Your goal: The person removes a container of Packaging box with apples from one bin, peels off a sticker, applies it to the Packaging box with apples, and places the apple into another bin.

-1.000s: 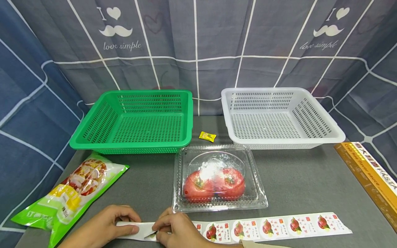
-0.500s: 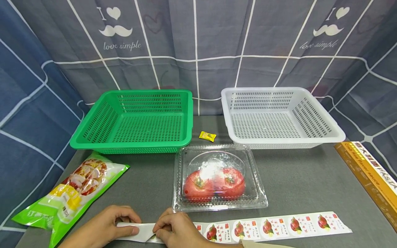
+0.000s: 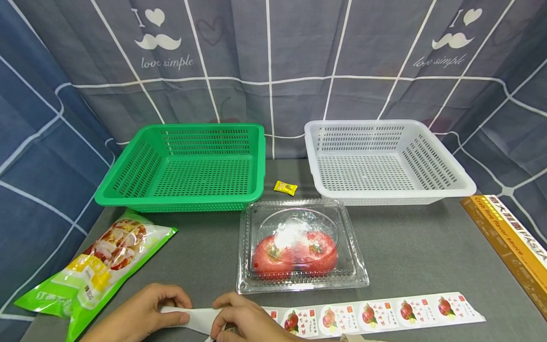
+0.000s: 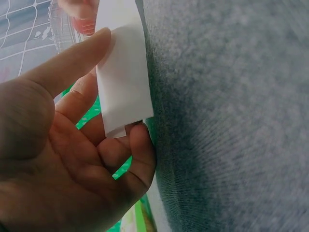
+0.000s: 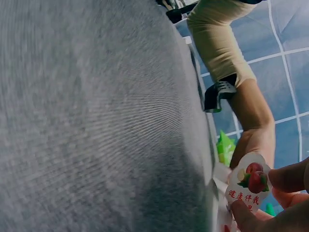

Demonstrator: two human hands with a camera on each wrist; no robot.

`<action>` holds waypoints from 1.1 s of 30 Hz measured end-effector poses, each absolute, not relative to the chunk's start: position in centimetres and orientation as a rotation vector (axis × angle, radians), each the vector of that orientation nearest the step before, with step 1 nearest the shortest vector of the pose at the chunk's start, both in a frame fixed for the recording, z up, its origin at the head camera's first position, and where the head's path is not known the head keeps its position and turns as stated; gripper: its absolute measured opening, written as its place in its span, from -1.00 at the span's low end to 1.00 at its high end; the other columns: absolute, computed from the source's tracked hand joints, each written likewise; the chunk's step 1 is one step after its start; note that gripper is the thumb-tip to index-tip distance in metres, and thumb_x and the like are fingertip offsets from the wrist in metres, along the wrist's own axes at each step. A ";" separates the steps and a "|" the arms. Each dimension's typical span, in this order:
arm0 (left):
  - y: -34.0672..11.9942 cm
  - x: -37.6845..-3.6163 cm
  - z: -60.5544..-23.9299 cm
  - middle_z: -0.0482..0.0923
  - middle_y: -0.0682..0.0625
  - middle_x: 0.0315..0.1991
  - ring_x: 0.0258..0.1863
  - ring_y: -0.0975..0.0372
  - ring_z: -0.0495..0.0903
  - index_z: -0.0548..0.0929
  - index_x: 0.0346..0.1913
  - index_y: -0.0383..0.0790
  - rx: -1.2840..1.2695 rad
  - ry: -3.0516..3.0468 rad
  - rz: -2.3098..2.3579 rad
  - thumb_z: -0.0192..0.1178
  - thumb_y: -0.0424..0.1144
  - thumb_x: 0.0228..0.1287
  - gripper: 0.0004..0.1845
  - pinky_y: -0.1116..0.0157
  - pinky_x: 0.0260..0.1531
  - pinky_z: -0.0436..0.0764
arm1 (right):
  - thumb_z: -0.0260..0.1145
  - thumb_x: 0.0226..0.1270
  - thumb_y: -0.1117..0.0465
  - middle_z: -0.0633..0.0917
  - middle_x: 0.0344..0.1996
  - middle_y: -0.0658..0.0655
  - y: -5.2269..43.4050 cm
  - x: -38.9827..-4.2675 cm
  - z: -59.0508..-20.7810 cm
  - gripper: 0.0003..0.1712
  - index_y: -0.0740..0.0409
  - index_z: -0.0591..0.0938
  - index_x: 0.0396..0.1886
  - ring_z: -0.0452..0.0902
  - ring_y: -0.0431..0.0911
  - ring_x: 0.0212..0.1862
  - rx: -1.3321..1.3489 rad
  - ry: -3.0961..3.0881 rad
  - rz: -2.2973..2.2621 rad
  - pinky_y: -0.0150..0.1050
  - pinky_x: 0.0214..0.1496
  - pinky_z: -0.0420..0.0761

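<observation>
A: Status of the hands?

B: The bare end of the sticker strip point(image 3: 342, 316) is pinched by the left hand point(image 3: 141, 316), thumb on top and fingers point(image 4: 140, 150) curled under the folded backing point(image 4: 123, 77). One round tomato sticker point(image 5: 248, 186) is pinched between thumb and fingertip of the right hand point(image 3: 248, 323); it looks lifted off the backing at one edge, the rest cannot be told.

A: Where is the strip?

B: Flat on the grey surface point(image 3: 427, 247) at the 6 o'clock edge, just at 6 o'clock of the clear clamshell of tomatoes point(image 3: 299, 247), apart from it.

A: Orientation?

B: Long axis runs 9 to 3 o'clock, slightly rising toward 3. Blank end at 9 o'clock in the hands, printed stickers toward 3 o'clock, free end well apart from the pasta box point(image 3: 508, 242).

A: How should the peel be done?

B: Judgement only: the backing should be kept taut and bent back sharply by the left hand, so the sticker edge is released rather than torn. The sticker should be held by its rim only, adhesive side kept off the fingers and the surface. A low, slow pull along the strip axis is advised; a steep pull would likely curl it.

A: Other items?

B: Green basket point(image 3: 115, 192) at 11 o'clock, white basket point(image 3: 461, 187) at 1 o'clock, yellow sachet point(image 3: 285, 188) between them, green snack bag point(image 3: 94, 266) at 9 o'clock.
</observation>
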State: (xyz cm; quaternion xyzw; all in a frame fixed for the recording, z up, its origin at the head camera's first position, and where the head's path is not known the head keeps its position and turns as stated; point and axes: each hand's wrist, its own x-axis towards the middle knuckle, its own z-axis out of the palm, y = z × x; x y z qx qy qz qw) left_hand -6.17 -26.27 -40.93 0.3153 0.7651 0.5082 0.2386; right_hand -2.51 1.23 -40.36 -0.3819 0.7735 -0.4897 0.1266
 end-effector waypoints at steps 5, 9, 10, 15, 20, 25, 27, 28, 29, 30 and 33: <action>-26.5 -6.1 -40.8 0.63 0.19 -0.37 -0.45 0.42 0.54 0.68 -0.22 -0.20 0.819 2.091 1.389 0.27 -0.40 0.31 -0.94 0.34 -0.57 0.53 | 0.20 0.46 0.31 0.54 0.13 0.20 2.2 -2.3 -39.2 -0.86 0.25 0.66 -0.28 0.47 -0.25 0.09 -1.091 2.118 -1.534 -0.47 0.01 0.50; -26.7 -6.1 -40.9 0.63 0.19 -0.37 -0.46 0.41 0.55 0.68 -0.21 -0.19 0.817 2.084 1.395 0.27 -0.39 0.31 -0.94 0.33 -0.58 0.53 | 0.14 0.46 0.37 0.60 0.02 0.25 2.8 -2.4 -38.1 -0.85 0.33 0.62 -0.26 0.48 -0.32 0.03 -1.040 1.960 -1.734 -0.45 -0.03 0.57; -26.7 -6.1 -41.0 0.63 0.19 -0.37 -0.45 0.41 0.55 0.67 -0.21 -0.19 0.821 2.082 1.396 0.27 -0.39 0.30 -0.94 0.33 -0.57 0.54 | 0.15 0.45 0.38 0.62 -0.02 0.26 2.9 -2.5 -37.8 -0.87 0.34 0.62 -0.25 0.48 -0.35 -0.02 -1.017 1.921 -1.780 -0.45 -0.05 0.58; -26.7 -6.1 -41.1 0.63 0.19 -0.36 -0.44 0.41 0.56 0.67 -0.21 -0.20 0.823 2.071 1.398 0.27 -0.40 0.30 -0.94 0.33 -0.56 0.54 | 0.17 0.44 0.39 0.67 -0.19 0.28 3.5 -2.7 -36.4 -0.88 0.36 0.61 -0.19 0.52 -0.37 -0.21 -0.824 1.814 -1.935 -0.40 -0.12 0.61; -26.6 -6.3 -40.9 0.62 0.22 -0.34 -0.42 0.42 0.54 0.68 -0.20 -0.19 0.766 2.070 1.345 0.28 -0.33 0.32 -0.95 0.35 -0.54 0.52 | 0.18 0.45 0.36 0.69 -0.20 0.27 4.3 -3.4 -34.8 -0.83 0.41 0.58 -0.11 0.63 -0.20 -0.22 -0.587 1.779 -2.078 -0.27 -0.13 0.66; -26.6 -6.5 -40.9 0.62 0.24 -0.33 -0.41 0.42 0.53 0.68 -0.20 -0.19 0.739 2.069 1.312 0.28 -0.30 0.32 -0.94 0.35 -0.52 0.51 | 0.22 0.40 0.36 0.68 -0.13 0.27 5.3 -4.1 -34.1 -0.70 0.42 0.53 0.06 0.66 -0.02 -0.10 -0.528 1.860 -2.129 -0.23 0.06 0.60; -26.6 -6.5 -40.9 0.62 0.23 -0.33 -0.41 0.42 0.53 0.68 -0.20 -0.19 0.761 2.070 1.321 0.28 -0.32 0.32 -0.95 0.36 -0.53 0.51 | 0.26 0.38 0.36 0.68 -0.12 0.24 5.5 -4.3 -33.9 -0.66 0.41 0.53 0.09 0.65 0.00 -0.08 -0.497 1.886 -2.120 -0.26 0.06 0.59; -26.6 -6.5 -40.9 0.62 0.23 -0.34 -0.41 0.42 0.54 0.68 -0.20 -0.19 0.772 2.072 1.328 0.28 -0.33 0.32 -0.95 0.36 -0.53 0.52 | 0.27 0.37 0.36 0.69 -0.11 0.24 5.7 -4.4 -33.8 -0.65 0.42 0.54 0.09 0.65 0.01 -0.07 -0.483 1.886 -2.120 -0.26 0.06 0.59; -26.6 -6.4 -40.9 0.62 0.23 -0.34 -0.41 0.42 0.54 0.68 -0.20 -0.19 0.781 2.075 1.332 0.28 -0.34 0.32 -0.95 0.35 -0.53 0.52 | 0.28 0.36 0.36 0.70 -0.12 0.24 5.8 -4.5 -33.7 -0.67 0.42 0.56 0.07 0.65 0.01 -0.07 -0.470 1.886 -2.119 -0.26 0.06 0.60; -26.6 -6.4 -41.0 0.62 0.23 -0.34 -0.42 0.42 0.54 0.68 -0.20 -0.19 0.794 2.080 1.337 0.28 -0.34 0.31 -0.95 0.35 -0.53 0.53 | 0.29 0.36 0.36 0.70 -0.13 0.24 6.0 -4.5 -33.7 -0.69 0.42 0.59 0.04 0.66 0.00 -0.08 -0.458 1.891 -2.119 -0.25 0.04 0.61; -26.6 -6.4 -41.0 0.62 0.23 -0.35 -0.42 0.42 0.54 0.68 -0.20 -0.19 0.792 2.081 1.341 0.28 -0.35 0.31 -0.95 0.35 -0.53 0.53 | 0.29 0.37 0.36 0.70 -0.17 0.25 6.4 -4.7 -33.6 -0.77 0.45 0.63 -0.07 0.68 -0.02 -0.15 -0.431 1.894 -2.137 -0.23 -0.01 0.64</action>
